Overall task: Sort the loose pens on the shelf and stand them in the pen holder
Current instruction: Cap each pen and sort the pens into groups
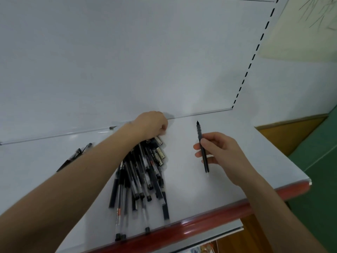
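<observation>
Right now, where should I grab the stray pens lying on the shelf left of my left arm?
Probably mid-barrel, from above, pinching across their length. The stray pens lie flat and slanted on the shelf, apart from the pile, so both sides look free.

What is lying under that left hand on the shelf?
The far ends of the heaped black pens on the white shelf run under the left hand. Its curled fingers hide whether it grips one. The right hand holds a single pen apart.

back: white panel (pixel 127 52) | slotted upright (pixel 255 50) | right: green surface (pixel 319 179) | brown wooden panel (pixel 284 137)
</observation>
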A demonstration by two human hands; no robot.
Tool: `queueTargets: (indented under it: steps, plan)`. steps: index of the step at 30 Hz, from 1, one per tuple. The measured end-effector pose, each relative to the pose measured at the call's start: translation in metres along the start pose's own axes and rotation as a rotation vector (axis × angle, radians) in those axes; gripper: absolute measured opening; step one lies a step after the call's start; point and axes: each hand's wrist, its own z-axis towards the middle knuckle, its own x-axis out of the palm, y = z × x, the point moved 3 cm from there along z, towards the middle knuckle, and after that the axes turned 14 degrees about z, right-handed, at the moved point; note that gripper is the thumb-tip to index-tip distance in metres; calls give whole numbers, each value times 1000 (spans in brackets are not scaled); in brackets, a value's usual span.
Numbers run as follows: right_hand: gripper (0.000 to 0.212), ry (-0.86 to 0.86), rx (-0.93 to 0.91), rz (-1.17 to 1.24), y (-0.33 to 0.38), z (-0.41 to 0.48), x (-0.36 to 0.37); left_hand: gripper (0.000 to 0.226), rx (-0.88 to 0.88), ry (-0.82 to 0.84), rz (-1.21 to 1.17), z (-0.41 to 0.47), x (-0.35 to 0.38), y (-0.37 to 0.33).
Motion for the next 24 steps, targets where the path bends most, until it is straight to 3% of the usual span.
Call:
queueTargets:
  steps: [2, 5, 8, 10, 16, 24]
  plan:
    - [12, -1, -16, 6, 5, -2, 3, 16, -70, -121, -177, -7, -5, 3]
    - [16, 5, -78, -16, 15, -4, 13, 8, -246, -347, -689, -31, -26, 13]
    - [18, 63, -167, -64, 28, -9, 32, 7, -309, -468, -1274, -66, -44, 19]
    - [17, 121, -232, -113, 36, -15, 48, 11, -333, -521, -1459, -87, -52, 21]
    - [20, 293, -361, -240, 47, -28, 89, 16, -397, -673, -1463, -126, -64, 30]
    - [13, 353, -375, -252, 47, -33, 105, 12, -423, -770, -1398, -149, -64, 34]
